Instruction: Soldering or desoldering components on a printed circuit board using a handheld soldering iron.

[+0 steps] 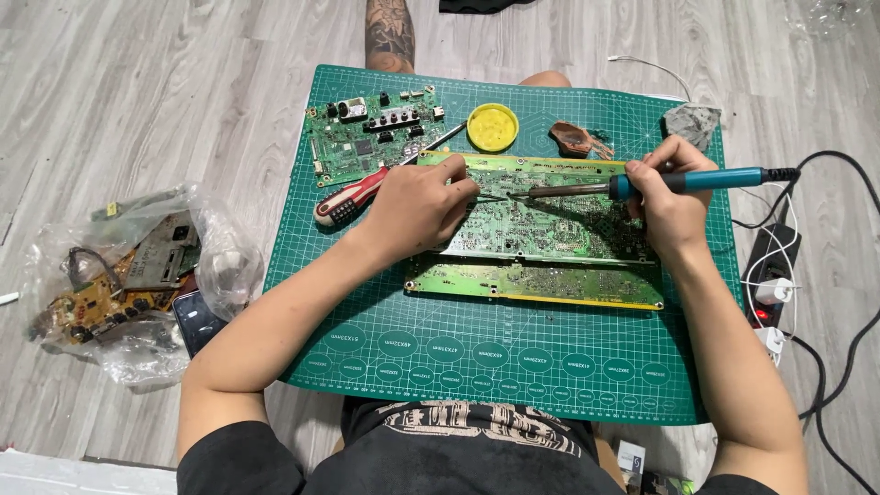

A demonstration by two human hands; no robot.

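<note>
Nearest you, your black shirt with its pale print fills the bottom edge, and beyond it the green cutting mat (513, 367) lies on the grey plank floor, a row of oval markings along its near side. Your right hand (667, 197) is closed round the teal handle of the soldering iron (642, 185). Its long axis runs almost level, left to right, with the metal tip pointing left and the black cord leaving to the right. That tip rests on the large green circuit board (550, 225) at mid-mat, whose long side also runs left to right. Your left hand (422, 206) rests on the board's left end, its fingers pinching a thin wire just beside the tip. A red-handled screwdriver (353, 194) lies left of that hand. Farther off sit a smaller circuit board (367, 137) and a round yellow tin (492, 126). On the floor at left, a clear plastic bag (137, 275) holds more boards.
</note>
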